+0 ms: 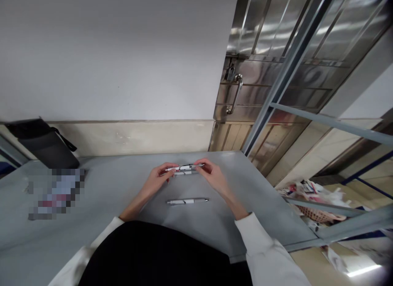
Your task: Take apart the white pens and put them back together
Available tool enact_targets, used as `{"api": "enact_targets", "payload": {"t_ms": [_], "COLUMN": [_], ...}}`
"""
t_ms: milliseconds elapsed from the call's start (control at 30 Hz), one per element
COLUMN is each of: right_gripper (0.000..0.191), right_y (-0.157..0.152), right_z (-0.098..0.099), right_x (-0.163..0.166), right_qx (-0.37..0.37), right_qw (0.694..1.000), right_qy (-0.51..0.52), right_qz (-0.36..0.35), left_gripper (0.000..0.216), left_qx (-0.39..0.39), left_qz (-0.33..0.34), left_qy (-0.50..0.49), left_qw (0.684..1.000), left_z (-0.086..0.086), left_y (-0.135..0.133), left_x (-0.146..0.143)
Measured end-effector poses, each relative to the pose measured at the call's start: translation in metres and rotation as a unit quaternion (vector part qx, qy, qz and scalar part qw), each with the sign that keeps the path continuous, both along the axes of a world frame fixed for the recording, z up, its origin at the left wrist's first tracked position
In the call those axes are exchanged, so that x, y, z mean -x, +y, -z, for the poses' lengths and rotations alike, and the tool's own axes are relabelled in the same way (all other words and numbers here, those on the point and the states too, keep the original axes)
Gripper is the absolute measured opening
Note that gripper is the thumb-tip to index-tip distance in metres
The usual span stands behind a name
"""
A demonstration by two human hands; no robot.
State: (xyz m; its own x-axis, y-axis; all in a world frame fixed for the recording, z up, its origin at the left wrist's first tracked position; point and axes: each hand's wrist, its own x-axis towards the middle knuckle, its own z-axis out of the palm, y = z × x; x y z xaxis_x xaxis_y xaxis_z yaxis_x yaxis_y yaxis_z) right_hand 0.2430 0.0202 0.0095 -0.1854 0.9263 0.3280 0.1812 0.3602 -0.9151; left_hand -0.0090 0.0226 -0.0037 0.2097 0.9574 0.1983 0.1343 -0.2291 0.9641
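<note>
Both of my hands grip one white and grey pen [184, 167] near the far part of the grey table [123, 245]. My left hand [159, 174] pinches its left end between thumb and fingers. At the other end, my right hand [210, 172] closes on the pen in the same way. Just under the held pen, a second similar pen [184, 173] shows, partly covered by my fingers. Closer to me, a third pen [188, 201] lies flat, roughly parallel to the table's far edge.
A black pouch-like case with a strap [46, 142] leans at the back left. Beside it lies a pixelated item [58, 196]. A metal frame post [260, 114] rises at the right corner, before a steel door [245, 85]. A pink basket [319, 214] sits beyond the right edge.
</note>
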Motion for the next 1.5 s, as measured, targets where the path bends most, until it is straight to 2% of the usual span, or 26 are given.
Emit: {"api": "enact_targets", "payload": {"t_ms": [233,533,700,867,1033,1233,1400,1500], "right_gripper": [0.020,0.043,0.037,0.040,0.031,0.038,0.030,0.035], "right_y": [0.000,0.000,0.000,0.000,0.000,0.002,0.003,0.002], "right_z": [0.000,0.005,0.007,0.007,0.006,0.011,0.012,0.011], "right_x": [0.001,0.003,0.001,0.000,0.001,0.001,0.003,0.005], "right_qx": [0.007,0.059,0.031,0.054,0.029,0.055,0.010,0.038], "right_qw": [1.000,0.998,0.999,0.998,0.999,0.998,1.000,0.999], "right_qy": [0.028,0.010,0.010,0.000,0.014,0.003,-0.008,-0.009], "right_qz": [-0.005,-0.011,-0.013,-0.013,-0.030,-0.014,-0.008,-0.008], "left_gripper": [0.040,0.039,0.042,0.043,0.042,0.043,0.041,0.042], "left_qx": [0.005,0.005,0.004,0.006,0.000,0.006,0.002,0.000], "left_qz": [-0.001,0.015,0.000,0.007,0.009,0.012,0.010,0.014], "left_qy": [0.010,0.037,0.032,0.027,0.033,0.031,0.036,0.040], "left_qw": [1.000,0.999,0.999,1.000,0.999,0.999,0.999,0.999], "left_z": [-0.002,-0.003,-0.003,-0.001,0.000,-0.004,-0.003,0.000], "left_y": [-0.002,-0.005,-0.003,-0.003,-0.002,-0.004,-0.004,-0.002], "left_x": [0.000,-0.001,0.001,0.002,0.003,0.001,0.002,0.003]}}
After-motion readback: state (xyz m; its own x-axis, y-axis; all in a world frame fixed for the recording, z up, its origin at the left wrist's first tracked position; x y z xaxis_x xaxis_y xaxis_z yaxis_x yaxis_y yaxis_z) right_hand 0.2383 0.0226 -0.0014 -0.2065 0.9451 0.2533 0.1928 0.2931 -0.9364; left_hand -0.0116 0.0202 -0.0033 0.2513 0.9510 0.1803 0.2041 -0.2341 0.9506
